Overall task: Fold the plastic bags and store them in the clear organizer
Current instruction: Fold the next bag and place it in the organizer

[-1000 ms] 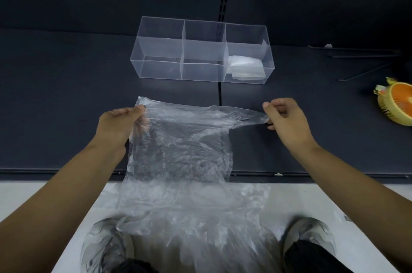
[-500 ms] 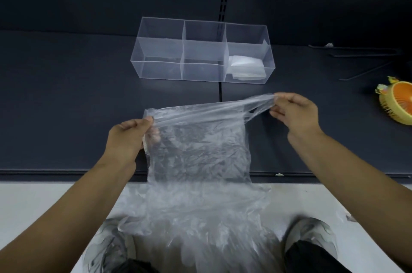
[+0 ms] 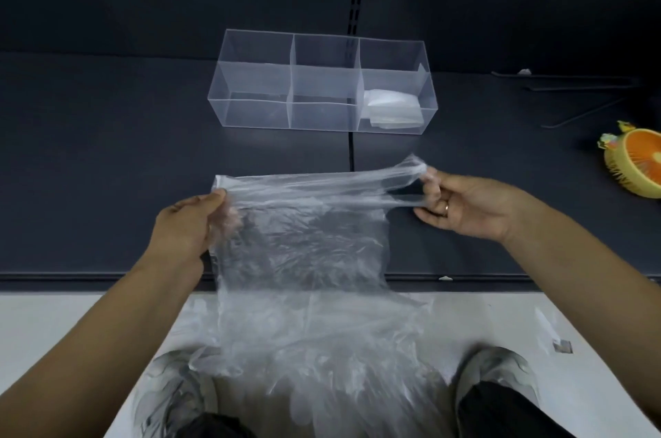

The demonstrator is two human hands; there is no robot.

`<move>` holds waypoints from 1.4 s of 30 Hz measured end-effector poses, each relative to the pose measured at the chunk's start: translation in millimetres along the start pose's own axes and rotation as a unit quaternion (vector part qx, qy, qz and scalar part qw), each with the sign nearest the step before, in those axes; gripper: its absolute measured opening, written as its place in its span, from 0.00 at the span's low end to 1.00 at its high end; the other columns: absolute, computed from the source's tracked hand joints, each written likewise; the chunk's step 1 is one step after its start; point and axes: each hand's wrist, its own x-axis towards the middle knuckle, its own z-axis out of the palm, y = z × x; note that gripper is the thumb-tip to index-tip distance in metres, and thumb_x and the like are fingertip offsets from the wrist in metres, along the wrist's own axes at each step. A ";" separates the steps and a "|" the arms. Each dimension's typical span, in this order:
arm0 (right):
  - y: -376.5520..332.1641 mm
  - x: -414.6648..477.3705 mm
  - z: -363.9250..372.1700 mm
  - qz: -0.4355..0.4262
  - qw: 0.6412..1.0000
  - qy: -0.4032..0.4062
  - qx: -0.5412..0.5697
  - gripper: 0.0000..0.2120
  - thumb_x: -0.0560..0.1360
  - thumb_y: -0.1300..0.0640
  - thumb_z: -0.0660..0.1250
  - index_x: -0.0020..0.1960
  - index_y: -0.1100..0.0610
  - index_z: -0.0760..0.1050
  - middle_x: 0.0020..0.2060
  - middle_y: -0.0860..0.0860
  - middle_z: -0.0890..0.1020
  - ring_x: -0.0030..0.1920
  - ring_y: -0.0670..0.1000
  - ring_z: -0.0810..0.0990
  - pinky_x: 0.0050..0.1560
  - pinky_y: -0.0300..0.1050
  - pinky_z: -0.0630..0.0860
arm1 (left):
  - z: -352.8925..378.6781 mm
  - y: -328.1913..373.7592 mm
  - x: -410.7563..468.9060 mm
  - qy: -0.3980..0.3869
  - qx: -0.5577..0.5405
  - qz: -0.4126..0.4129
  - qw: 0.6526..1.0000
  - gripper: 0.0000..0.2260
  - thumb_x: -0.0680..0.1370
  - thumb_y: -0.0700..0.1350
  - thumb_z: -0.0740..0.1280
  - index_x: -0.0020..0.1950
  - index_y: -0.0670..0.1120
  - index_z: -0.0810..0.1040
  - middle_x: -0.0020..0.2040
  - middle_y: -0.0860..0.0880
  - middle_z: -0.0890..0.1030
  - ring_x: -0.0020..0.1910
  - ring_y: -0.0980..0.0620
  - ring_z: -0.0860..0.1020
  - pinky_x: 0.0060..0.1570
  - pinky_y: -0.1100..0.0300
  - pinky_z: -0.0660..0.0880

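Item: my left hand point(image 3: 189, 223) pinches one top corner of the clear plastic bag point(image 3: 300, 240); my right hand point(image 3: 461, 201) grips the stretched opposite handle, I judge to flatten it for folding. Bag hangs over the table point(image 3: 107, 158) edge. Beyond: clear organizer point(image 3: 322, 87), one folded bag point(image 3: 391, 108) in its right compartment.

Left hand point(image 3: 186, 223): pinches the plastic bag point(image 3: 304, 244) at its upper left corner.
Right hand point(image 3: 465, 203): grips the stretched upper right corner.
Bag: hangs over the dark shelf point(image 3: 107, 158).
Clear organizer point(image 3: 250, 94): behind, folded bags point(image 3: 391, 108) in the right compartment.
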 end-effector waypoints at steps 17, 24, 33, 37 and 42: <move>-26.8 5.0 -16.2 -0.195 0.949 0.126 -0.213 0.05 0.71 0.64 0.72 0.44 0.56 0.80 0.28 0.47 0.82 0.29 0.42 0.79 0.31 0.32 0.75 | 4.8 16.5 19.8 -0.036 0.045 0.003 0.998 0.05 0.77 0.46 0.69 0.42 0.47 0.79 0.37 0.49 0.78 0.33 0.54 0.75 0.35 0.63 0.75; -57.9 21.2 -9.2 -0.368 0.877 0.274 -0.144 0.09 0.71 0.67 0.71 0.45 0.54 0.77 0.31 0.46 0.84 0.32 0.40 0.80 0.37 0.32 0.75 | 30.3 44.7 37.1 -0.042 0.030 0.030 0.998 0.07 0.78 0.47 0.68 0.40 0.48 0.77 0.24 0.56 0.79 0.27 0.59 0.76 0.31 0.66 0.76; 27.4 -19.4 -8.5 -0.258 0.883 0.176 -0.352 0.04 0.74 0.48 0.68 0.45 0.48 0.78 0.42 0.43 0.81 0.42 0.40 0.78 0.42 0.30 0.71 | -13.6 23.7 40.5 -0.101 -0.044 -0.048 0.993 0.16 0.78 0.54 0.66 0.56 0.43 0.72 0.51 0.47 0.83 0.47 0.54 0.83 0.38 0.63 0.79; 69.3 -49.7 -16.4 -0.139 0.882 0.120 -0.433 0.15 0.71 0.46 0.72 0.57 0.46 0.77 0.48 0.47 0.79 0.48 0.46 0.78 0.44 0.34 0.71 | -51.3 -2.5 9.0 -0.136 -0.011 -0.067 0.988 0.22 0.68 0.54 0.72 0.55 0.42 0.75 0.48 0.43 0.85 0.48 0.49 0.84 0.38 0.61 0.81; 79.5 -58.5 -12.4 -0.135 0.908 0.087 -0.386 0.17 0.68 0.54 0.77 0.54 0.45 0.77 0.42 0.48 0.81 0.40 0.48 0.79 0.39 0.35 0.75 | -61.3 -30.4 -22.4 -0.179 0.056 -0.081 0.979 0.25 0.64 0.53 0.75 0.55 0.40 0.80 0.49 0.42 0.85 0.48 0.43 0.84 0.39 0.58 0.81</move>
